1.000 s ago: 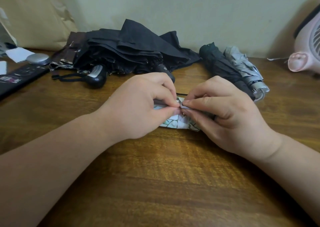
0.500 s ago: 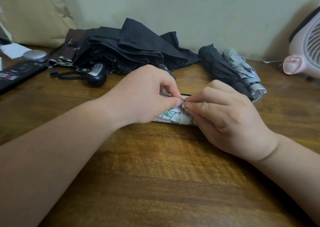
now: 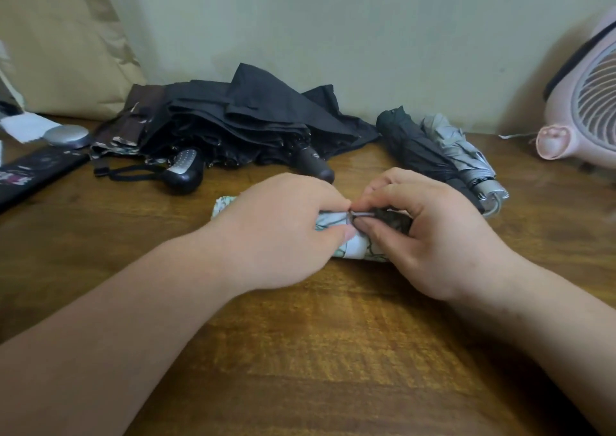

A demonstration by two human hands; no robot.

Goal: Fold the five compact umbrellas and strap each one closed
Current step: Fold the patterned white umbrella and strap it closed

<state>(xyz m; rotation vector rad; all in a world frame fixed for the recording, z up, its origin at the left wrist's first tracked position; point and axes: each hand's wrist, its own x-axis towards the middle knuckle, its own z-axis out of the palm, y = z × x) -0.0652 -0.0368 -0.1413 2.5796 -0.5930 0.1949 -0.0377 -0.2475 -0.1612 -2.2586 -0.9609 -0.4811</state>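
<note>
On the wooden table (image 3: 300, 352) lies the rolled floral umbrella (image 3: 354, 249), the left hand (image 3: 280, 232) curled round its body, the right hand (image 3: 433, 235) pinching its strap (image 3: 361, 214) at the middle. Light, soft, springy fabric, I'd judge: best held tight just beside the strap.

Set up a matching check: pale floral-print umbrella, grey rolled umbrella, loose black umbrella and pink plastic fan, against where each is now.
1 pale floral-print umbrella
2 grey rolled umbrella
3 loose black umbrella
4 pink plastic fan

A far right of view
B beside the dark rolled umbrella
C gripped by left hand and right hand
D crumpled by the back wall

Pairs: 1-C, 2-B, 3-D, 4-A
</note>
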